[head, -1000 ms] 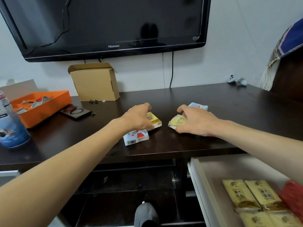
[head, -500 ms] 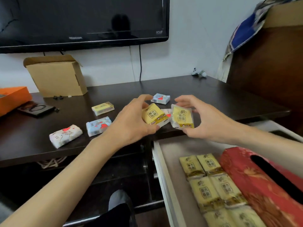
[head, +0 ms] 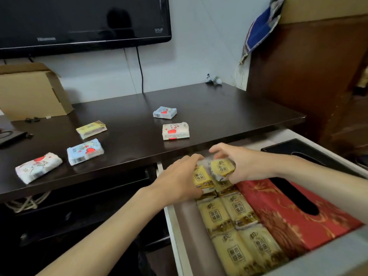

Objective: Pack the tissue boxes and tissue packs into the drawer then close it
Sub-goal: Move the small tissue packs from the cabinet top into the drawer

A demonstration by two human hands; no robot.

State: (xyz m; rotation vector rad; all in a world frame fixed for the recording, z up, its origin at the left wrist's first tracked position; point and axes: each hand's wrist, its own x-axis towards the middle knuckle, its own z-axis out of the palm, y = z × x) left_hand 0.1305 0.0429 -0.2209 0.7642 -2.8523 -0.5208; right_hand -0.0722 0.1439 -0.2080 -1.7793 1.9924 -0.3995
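Over the drawer [head: 175,226], both hands hold yellow packs [head: 221,168], apparently printed "原木纯品".

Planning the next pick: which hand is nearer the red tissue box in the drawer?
Right. The right hand, holding a yellow tissue pack, sits just above the red tissue box at its far end; the left hand is farther left, across the yellow packs.

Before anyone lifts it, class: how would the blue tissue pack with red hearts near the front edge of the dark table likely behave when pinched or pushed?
The blue tissue pack looks soft: its wrapper is rounded and creased, so it would probably squash rather than stay stiff. It is probably light, being a small pack of tissue. Lying flat on the dark table, it should slide rather than roll or tip, and its glossy film may feel slippery.
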